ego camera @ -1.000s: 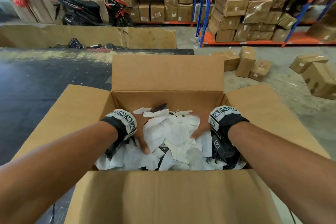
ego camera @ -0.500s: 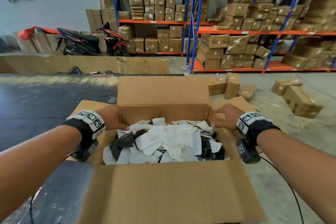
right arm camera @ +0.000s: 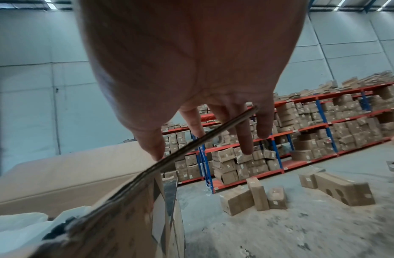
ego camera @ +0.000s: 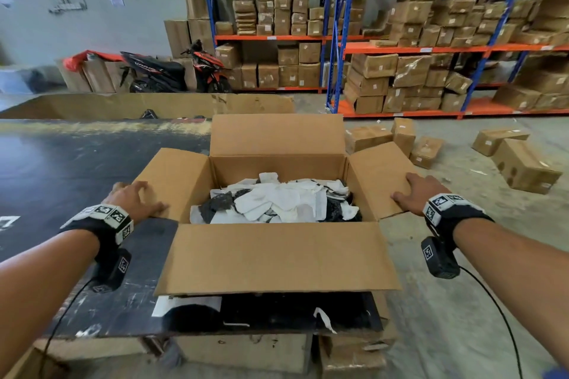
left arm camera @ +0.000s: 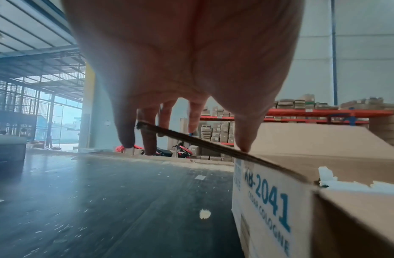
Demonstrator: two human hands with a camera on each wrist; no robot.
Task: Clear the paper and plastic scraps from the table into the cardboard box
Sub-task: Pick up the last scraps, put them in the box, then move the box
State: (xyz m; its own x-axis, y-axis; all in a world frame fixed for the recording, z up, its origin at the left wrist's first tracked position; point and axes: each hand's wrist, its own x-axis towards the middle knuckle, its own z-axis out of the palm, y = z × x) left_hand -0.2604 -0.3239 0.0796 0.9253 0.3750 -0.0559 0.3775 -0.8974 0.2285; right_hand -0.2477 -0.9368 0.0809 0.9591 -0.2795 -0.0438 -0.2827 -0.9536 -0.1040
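An open cardboard box (ego camera: 277,255) stands at the right end of the black table (ego camera: 77,169), piled with white paper and black plastic scraps (ego camera: 277,203). My left hand (ego camera: 135,197) holds the box's left flap (ego camera: 178,178), thumb on top and fingers curled over its outer edge; the left wrist view shows the flap edge (left arm camera: 213,148) between thumb and fingers of that hand (left arm camera: 191,139). My right hand (ego camera: 415,191) holds the right flap (ego camera: 378,181) the same way, as does the right wrist view (right arm camera: 200,144). A white paper piece (ego camera: 184,306) and a white strip (ego camera: 323,318) lie on the table under the front flap.
The table's near edge is just below the box, with cartons (ego camera: 246,351) under it. Loose cartons (ego camera: 523,163) lie on the concrete floor to the right. Shelving racks full of cartons (ego camera: 400,71) and two motorbikes (ego camera: 172,71) stand behind. A cardboard sheet (ego camera: 138,104) borders the table's far side.
Both hands came up out of the scraps inside the box and moved outward onto the left and right flaps. The head view pulled back and rose.
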